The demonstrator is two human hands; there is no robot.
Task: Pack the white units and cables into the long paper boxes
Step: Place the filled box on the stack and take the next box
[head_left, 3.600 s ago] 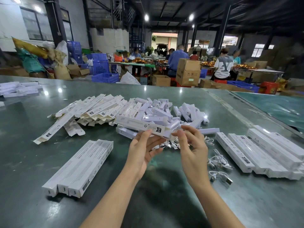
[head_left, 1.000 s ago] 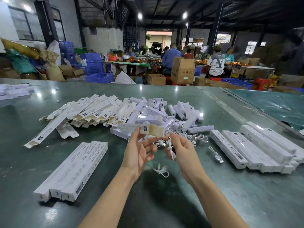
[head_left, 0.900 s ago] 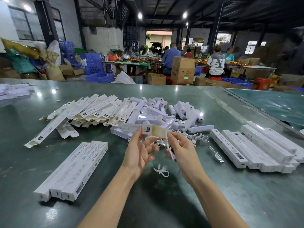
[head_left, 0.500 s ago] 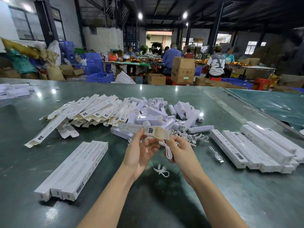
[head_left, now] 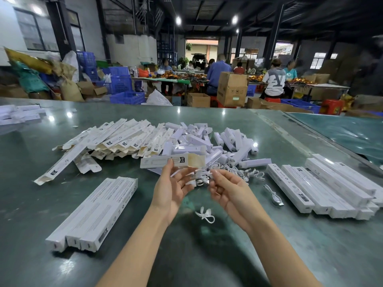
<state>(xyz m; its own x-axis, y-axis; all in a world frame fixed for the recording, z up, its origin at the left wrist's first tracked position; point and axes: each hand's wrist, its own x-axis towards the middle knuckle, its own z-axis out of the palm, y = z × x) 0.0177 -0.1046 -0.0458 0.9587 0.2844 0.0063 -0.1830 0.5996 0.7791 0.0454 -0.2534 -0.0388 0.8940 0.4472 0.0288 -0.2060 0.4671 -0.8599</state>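
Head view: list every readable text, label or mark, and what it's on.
"SMART SENSOR LAMP", partly blurred: on the three packed boxes at left.
"CE" mark: on the nearest box of the right stack; remaining print too small.
Large letter-like graphic, unclear: on the back of a worker's white shirt.
Held box in the left hand: dark label, unreadable.
Flat boxes: print too small.

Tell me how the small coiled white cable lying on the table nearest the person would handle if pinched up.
The coiled cable looks thin and loosely bundled, so probably floppy and very light. Its loops may spring open or snag. On the glossy table it would likely slide if pushed.
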